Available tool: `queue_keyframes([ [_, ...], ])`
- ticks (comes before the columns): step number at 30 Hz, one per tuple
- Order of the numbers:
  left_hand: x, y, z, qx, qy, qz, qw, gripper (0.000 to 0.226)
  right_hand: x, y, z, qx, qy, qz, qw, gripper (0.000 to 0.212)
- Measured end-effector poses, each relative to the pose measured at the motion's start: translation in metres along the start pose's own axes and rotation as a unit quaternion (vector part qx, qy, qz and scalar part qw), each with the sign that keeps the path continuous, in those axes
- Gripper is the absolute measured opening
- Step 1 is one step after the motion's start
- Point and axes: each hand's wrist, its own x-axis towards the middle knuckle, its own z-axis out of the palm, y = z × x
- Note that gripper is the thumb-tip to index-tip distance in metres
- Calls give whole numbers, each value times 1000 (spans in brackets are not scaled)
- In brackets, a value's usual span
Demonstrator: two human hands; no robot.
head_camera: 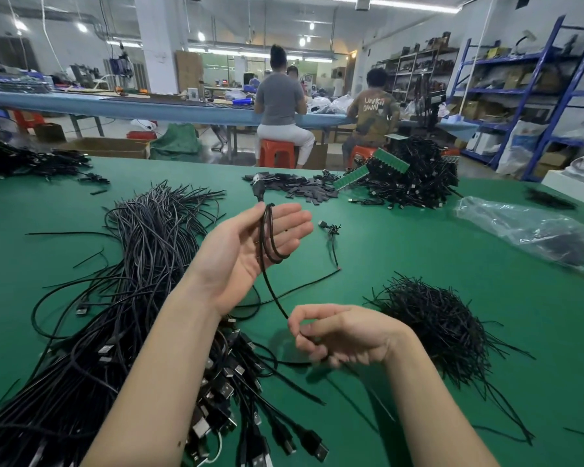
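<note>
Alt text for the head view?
The left hand, palm up, holds a looped black cable; the right hand pinches its lower run. The green table carries a USB cable pile at left and black strands at right.

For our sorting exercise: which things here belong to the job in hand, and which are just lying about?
Job in hand: cable, looped in left hand, pinched by right hand; cable pile, likely supply; tie heap, probably.
Lying about: plastic bag; black strips; far cable heap.
</note>
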Motion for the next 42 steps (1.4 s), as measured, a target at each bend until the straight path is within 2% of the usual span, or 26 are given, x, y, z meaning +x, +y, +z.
queue_keyframes([
  [2,-2,3,-2,38,-4,-1,999,42,3,-2,-8,159,63,-30,985,24],
  [4,-3,3,-4,83,-13,-10,996,43,4,-8,-13,344,102,-78,930,18],
  [5,-3,2,-4,123,-13,-20,992,43,3,-12,-14,396,118,-104,905,15],
  [7,-3,-4,-3,225,-8,-53,973,42,1,-23,-10,424,159,-144,880,12],
  [9,-1,-14,1,293,-4,-91,952,39,-3,-37,-4,376,218,-185,881,12],
  [13,1,-29,10,317,23,-104,943,35,-8,-59,20,147,317,-287,892,22],
  [15,2,-31,13,318,43,-61,945,40,-8,-62,35,41,313,-324,892,26],
  [17,4,-31,13,301,66,-13,951,46,-6,-61,46,-36,272,-343,899,28],
  [18,5,-30,13,268,72,1,961,43,-5,-59,49,-54,248,-345,904,29],
  [21,7,-23,8,126,80,-7,989,37,-3,-55,49,-89,226,-321,915,28],
  [22,8,-20,6,113,80,-15,990,39,-4,-54,48,-97,227,-305,920,28],
  [26,10,-22,2,172,68,-23,982,38,-8,-52,42,-118,216,-252,936,26],
  [30,11,-30,6,223,61,14,973,24,-10,-50,38,-129,193,-224,947,23],
  [34,11,-29,8,171,86,36,981,27,-22,-46,25,-56,163,-227,959,21],
  [35,11,-28,8,145,78,35,986,26,-25,-46,21,-23,174,-230,957,18],
  [37,11,-27,9,86,59,31,994,25,-27,-46,14,24,252,-239,938,12],
  [39,11,-29,11,55,30,18,998,26,-25,-47,10,-15,338,-244,909,14],
  [42,10,-35,13,76,-33,4,997,28,-21,-49,14,-85,333,-261,902,16],
])
